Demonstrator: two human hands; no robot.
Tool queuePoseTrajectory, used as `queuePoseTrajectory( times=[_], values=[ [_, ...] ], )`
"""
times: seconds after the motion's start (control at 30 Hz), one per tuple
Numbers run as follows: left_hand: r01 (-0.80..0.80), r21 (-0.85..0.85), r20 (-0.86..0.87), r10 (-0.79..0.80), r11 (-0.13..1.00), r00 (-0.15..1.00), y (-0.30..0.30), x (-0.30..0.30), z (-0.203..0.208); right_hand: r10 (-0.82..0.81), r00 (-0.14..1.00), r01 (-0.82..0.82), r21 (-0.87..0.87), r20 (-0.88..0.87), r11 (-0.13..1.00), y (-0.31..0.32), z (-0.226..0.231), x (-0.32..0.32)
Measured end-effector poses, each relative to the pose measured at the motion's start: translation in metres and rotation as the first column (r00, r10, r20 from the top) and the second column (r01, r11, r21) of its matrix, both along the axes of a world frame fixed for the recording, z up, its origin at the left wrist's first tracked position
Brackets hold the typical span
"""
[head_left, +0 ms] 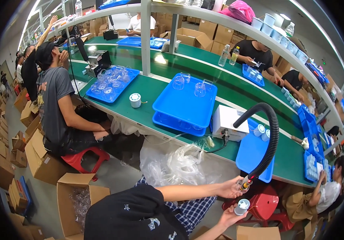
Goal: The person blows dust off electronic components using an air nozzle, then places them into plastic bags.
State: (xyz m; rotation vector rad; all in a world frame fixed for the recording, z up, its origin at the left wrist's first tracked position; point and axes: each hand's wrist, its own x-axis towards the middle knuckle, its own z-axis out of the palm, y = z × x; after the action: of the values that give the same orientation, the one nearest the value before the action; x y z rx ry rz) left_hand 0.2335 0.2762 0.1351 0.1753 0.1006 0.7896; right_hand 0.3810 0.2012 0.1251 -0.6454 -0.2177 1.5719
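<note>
Gripping the nozzle end of the black ribbed hose [265,141], the left hand [231,188] is closed around it just above a small white round cap [242,206] pinched in the right hand [232,215], below the green counter [148,110] edge.

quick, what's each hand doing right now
left hand: closed on the black hose nozzle end
right hand: holding a small white cap

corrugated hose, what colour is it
Black, with a red collar by the nozzle; the head view shows the corrugated hose clearly.
</note>
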Motion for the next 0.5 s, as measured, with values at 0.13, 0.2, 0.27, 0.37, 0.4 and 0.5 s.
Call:
queuePoseTrajectory(
  times=[0.13,0.2,0.27,0.37,0.4,0.5],
  values=[
    [-0.213,0.106,-0.047,0.219,0.971,0.975,-0.009,-0.028,0.017,-0.005,0.999,0.003,0.028,0.053,1.000,-0.001,-0.008,0.001],
    [-0.310,0.119,-0.012,0.314,0.943,0.949,-0.013,-0.040,0.026,-0.018,0.995,0.015,0.034,0.099,0.999,-0.005,0.003,-0.009],
    [-0.393,0.132,0.099,0.382,0.910,0.919,-0.018,-0.059,0.029,-0.044,0.982,0.042,0.019,0.186,0.999,-0.001,-0.005,-0.018],
    [-0.534,0.197,0.108,0.523,0.822,0.845,-0.038,-0.103,0.037,0.046,0.887,-0.090,0.075,0.459,0.993,-0.005,-0.010,-0.035],
    [-0.552,0.214,0.010,0.563,0.806,0.826,-0.047,-0.116,0.046,0.011,0.793,-0.127,0.147,0.610,0.981,-0.012,-0.011,-0.035],
    [-0.506,0.422,-0.292,0.641,0.752,0.709,-0.085,-0.149,0.078,-0.037,0.583,-0.323,0.273,0.812,0.906,-0.035,0.053,-0.062]
  ],
)
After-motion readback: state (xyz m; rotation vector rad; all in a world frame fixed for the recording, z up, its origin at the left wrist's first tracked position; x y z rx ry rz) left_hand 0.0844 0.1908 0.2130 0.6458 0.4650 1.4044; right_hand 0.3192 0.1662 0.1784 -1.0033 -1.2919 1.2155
